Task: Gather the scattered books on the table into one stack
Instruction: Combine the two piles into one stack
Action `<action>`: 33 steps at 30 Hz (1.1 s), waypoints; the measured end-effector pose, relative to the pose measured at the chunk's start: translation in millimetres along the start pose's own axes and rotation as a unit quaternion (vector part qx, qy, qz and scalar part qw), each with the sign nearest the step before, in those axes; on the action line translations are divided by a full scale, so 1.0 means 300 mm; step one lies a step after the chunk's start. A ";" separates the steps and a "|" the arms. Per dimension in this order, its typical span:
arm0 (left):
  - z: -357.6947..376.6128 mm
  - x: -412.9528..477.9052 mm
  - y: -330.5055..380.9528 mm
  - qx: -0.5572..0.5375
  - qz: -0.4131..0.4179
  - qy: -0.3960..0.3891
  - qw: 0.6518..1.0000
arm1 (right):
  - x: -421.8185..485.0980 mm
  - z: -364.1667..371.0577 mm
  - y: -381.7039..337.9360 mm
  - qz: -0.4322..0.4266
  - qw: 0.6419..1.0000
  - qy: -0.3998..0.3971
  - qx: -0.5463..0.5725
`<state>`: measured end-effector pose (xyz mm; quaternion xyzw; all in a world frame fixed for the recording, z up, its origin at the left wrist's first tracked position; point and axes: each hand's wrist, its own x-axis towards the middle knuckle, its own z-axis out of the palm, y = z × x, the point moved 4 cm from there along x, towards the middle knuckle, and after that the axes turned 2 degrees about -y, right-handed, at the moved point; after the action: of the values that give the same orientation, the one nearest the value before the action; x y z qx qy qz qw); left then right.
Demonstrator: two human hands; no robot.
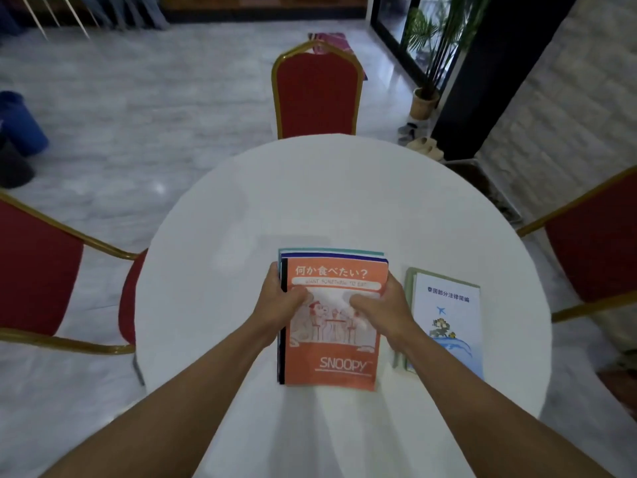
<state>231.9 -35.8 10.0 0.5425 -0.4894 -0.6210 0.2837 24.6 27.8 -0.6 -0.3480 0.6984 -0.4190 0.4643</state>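
A stack of books (pixel 339 365) lies near the middle of the round white table (pixel 241 270), topped by an orange Snoopy notebook; blue and teal edges of the lower books show at its far and left sides. My left hand (pixel 281 303) grips the stack's left edge, thumb on the cover. My right hand (pixel 381 305) grips its right edge, thumb also on the cover. To the right lies a second, smaller pile (pixel 448 326): a white and blue booklet with a plane drawing on top of a green-edged book, partly hidden by my right forearm.
Three red chairs with gold frames surround the table: one at the far side (pixel 317 94), one at the left (pixel 38 270), one at the right (pixel 593 250). A potted plant (pixel 425 101) stands on the floor at the back right.
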 end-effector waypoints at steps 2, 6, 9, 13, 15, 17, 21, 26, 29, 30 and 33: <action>0.006 -0.003 0.063 -0.010 0.042 0.025 0.999 | 0.000 -0.006 -0.061 -0.041 0.999 0.026 0.022; -0.010 -0.018 0.124 -0.004 0.103 0.043 0.994 | -0.015 -0.013 -0.101 -0.083 0.992 0.081 0.051; -0.021 -0.037 0.114 0.026 0.122 0.050 0.991 | -0.046 -0.010 -0.074 -0.092 0.989 0.098 0.056; -0.039 -0.047 0.085 0.099 0.143 0.000 0.985 | -0.059 -0.019 -0.048 -0.113 0.991 0.070 0.015; -0.047 -0.054 0.066 0.147 0.144 -0.027 0.978 | -0.058 -0.025 -0.029 -0.112 0.992 0.042 -0.029; -0.055 -0.053 0.043 0.177 0.136 -0.031 0.974 | -0.054 -0.028 0.021 -0.098 0.993 0.008 -0.063; -0.060 -0.036 0.025 0.187 0.140 -0.030 0.972 | -0.046 -0.033 0.091 -0.101 0.992 -0.009 -0.080; -0.071 -0.030 0.051 0.197 0.159 -0.023 0.967 | -0.047 -0.027 0.083 -0.125 0.988 0.012 -0.087; -0.078 -0.019 0.041 0.203 0.151 -0.024 0.967 | -0.038 -0.015 0.094 -0.110 0.990 0.010 -0.091; -0.078 -0.016 0.029 0.199 0.142 -0.023 0.969 | -0.038 -0.011 0.102 -0.099 0.991 0.007 -0.090; -0.081 -0.008 0.005 0.197 0.128 -0.015 0.972 | -0.037 -0.005 0.119 -0.095 0.992 0.003 -0.087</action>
<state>255.2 -41.5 14.1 0.5110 -0.6716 -0.4794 0.2408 23.5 52.5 -28.7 -0.4508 0.6976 -0.3998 0.3877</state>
